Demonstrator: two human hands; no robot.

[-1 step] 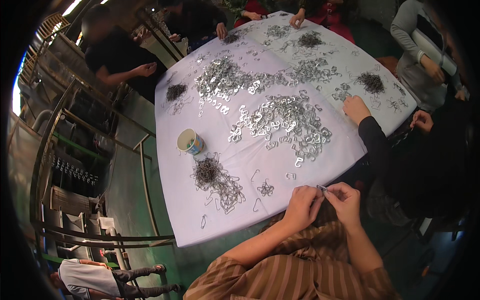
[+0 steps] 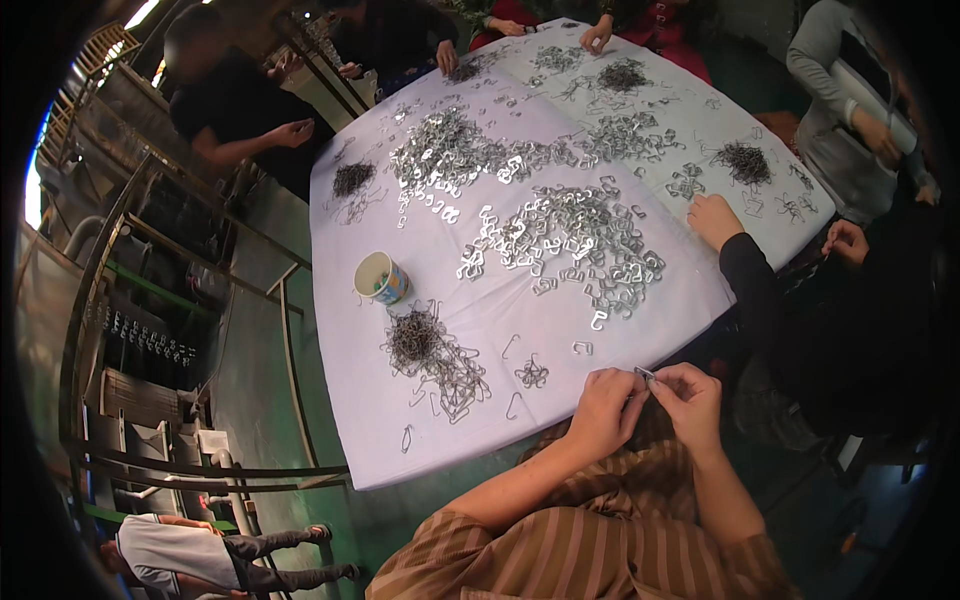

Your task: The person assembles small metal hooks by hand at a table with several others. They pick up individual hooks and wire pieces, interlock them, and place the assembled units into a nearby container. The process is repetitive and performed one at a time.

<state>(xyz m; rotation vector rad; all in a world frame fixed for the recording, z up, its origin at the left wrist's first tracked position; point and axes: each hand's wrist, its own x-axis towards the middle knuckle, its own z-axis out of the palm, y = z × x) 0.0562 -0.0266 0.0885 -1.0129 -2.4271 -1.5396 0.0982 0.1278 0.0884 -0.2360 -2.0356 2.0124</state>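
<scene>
At the near edge of the table, my left hand [image 2: 607, 408] and my right hand [image 2: 690, 400] are close together, fingertips pinched. Between them is a small metal clip [image 2: 645, 373], only partly visible because the fingers cover the rest. Both hands hold it just off the table edge. A single flat shiny clip [image 2: 582, 348] lies on the white sheet close to my left hand. Left of that are a small cluster of wire hooks [image 2: 532, 373] and a larger dark tangle of bent wire hooks [image 2: 415, 338], spilling toward the near edge.
A white-covered table [image 2: 450, 455] carries heaps of shiny flat clips [image 2: 565, 235] and more dark wire piles [image 2: 745, 162]. A paper cup [image 2: 382, 278] stands at the left. At right, a co-worker's dark sleeve [image 2: 755, 285] and hand reach over the table. Other people sit around it.
</scene>
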